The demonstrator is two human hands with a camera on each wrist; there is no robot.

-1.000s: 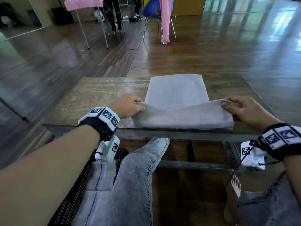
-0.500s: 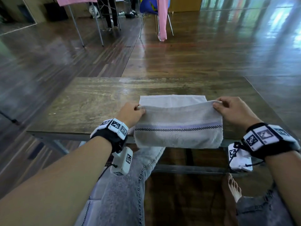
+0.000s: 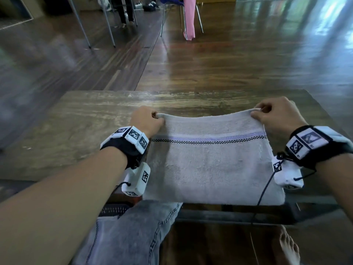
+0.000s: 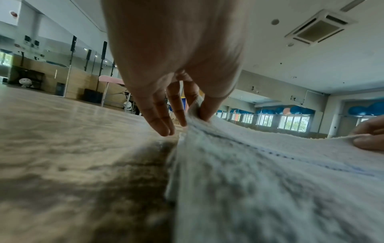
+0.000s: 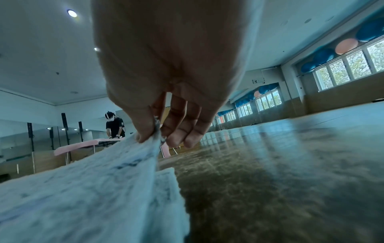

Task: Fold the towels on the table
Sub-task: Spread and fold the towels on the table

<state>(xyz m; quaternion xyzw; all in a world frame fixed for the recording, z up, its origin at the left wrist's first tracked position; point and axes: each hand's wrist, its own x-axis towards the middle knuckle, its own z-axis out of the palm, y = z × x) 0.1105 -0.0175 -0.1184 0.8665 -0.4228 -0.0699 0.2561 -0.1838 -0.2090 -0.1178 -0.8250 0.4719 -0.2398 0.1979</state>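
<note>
From the head view, you hold one grey towel (image 3: 214,165) on the wooden table (image 3: 76,131), near its front edge. Your left hand (image 3: 146,122) pinches the far left corner, your right hand (image 3: 277,117) pinches the far right corner. I count one towel and two hands; no second towel shows on the table.

In the left wrist view, thumb and finger squeeze the corner, and the other fingers (image 4: 164,115) point down.

In the right wrist view, the pinch is the same. The lower layer (image 5: 168,177) sticks out a little there, so I think the fold may end uneven if you release now.
</note>
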